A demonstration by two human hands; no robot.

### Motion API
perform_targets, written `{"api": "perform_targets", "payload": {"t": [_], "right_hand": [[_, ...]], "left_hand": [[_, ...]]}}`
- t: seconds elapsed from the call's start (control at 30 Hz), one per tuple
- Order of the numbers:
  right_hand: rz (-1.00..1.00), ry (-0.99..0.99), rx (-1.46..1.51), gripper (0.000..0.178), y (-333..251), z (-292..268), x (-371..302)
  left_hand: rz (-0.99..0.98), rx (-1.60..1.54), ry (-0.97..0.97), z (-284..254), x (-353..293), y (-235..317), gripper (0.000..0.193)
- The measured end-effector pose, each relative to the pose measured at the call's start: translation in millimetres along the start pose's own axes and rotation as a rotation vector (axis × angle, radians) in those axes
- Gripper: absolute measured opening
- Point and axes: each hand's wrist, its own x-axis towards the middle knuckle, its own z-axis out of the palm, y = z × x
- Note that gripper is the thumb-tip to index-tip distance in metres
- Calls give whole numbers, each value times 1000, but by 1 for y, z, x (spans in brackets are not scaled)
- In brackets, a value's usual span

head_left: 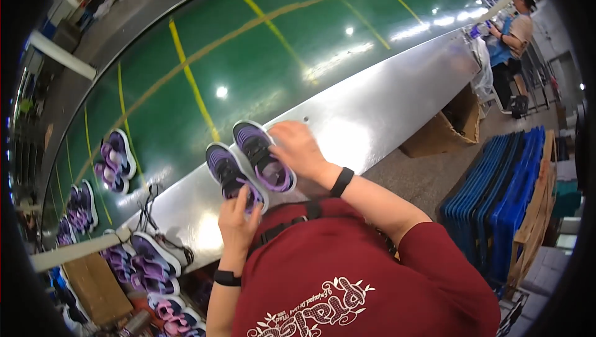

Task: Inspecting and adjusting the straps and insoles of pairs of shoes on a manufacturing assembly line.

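Reaching forward with the left hand and the right hand, both bare, near each other but apart. On the left, rising steeply from the lower edge along the left forearm, with fingers extended away from the body, partly spread. On the right, slanting inward along the right forearm, back of the hand showing, fingers turned leftward and blurred. Wearing 1 dark band on each wrist.
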Motion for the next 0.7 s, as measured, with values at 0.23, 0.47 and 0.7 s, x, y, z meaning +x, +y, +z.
{"api": "perform_targets", "payload": {"t": [0.23,0.47,0.7], "right_hand": [[632,277,-582,39,176,-83,-66],[690,163,-588,51,183,-99,-88],[673,198,-566,51,177,-104,-96]], "left_hand": [[61,75,-229,38,38,30,52],[75,81,-83,54,124,37,44],[-30,285,-161,90,291,18,56]]}}
